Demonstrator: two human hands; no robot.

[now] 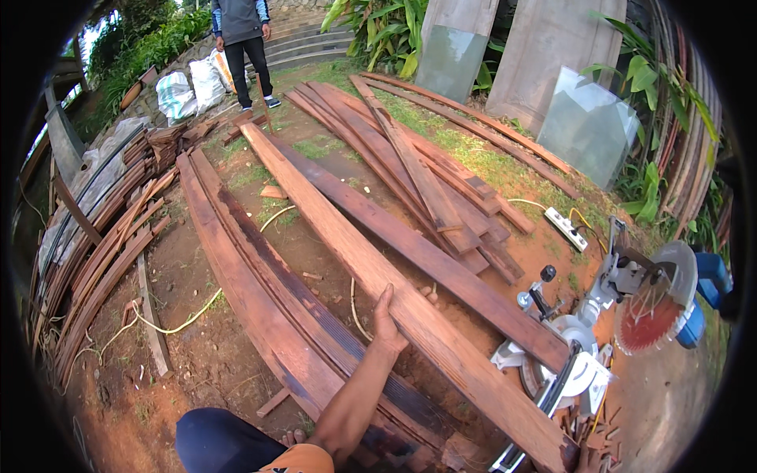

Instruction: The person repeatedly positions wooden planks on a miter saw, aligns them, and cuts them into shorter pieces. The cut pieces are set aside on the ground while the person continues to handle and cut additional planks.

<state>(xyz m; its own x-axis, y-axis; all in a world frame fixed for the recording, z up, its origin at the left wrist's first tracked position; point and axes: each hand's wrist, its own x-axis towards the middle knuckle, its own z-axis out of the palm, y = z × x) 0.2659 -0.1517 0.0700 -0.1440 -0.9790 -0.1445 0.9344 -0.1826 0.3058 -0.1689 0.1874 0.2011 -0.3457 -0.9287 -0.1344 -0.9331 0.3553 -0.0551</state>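
Observation:
A long reddish-brown wooden plank [339, 240] slants across the view, from the upper left down to the lower right. My left hand [388, 319] is wrapped round its middle, thumb on the near side and fingertips showing past the far edge. At the plank's near end, by the lower rim, part of my right hand [590, 457] shows against it; most of its fingers are hidden. Beneath lies a darker plank [441, 268], its near end on the white base of a mitre saw [579, 355]. The saw's round blade [650, 319] is raised at the right.
Stacked planks [410, 173] lie beyond, and more boards [260, 299] lie to the left. A yellowish cable [185, 323] crosses the soil to a white power strip [566, 229]. Glass panes [587, 126] lean at the back. Another person [246, 47] stands near white sacks [206, 83].

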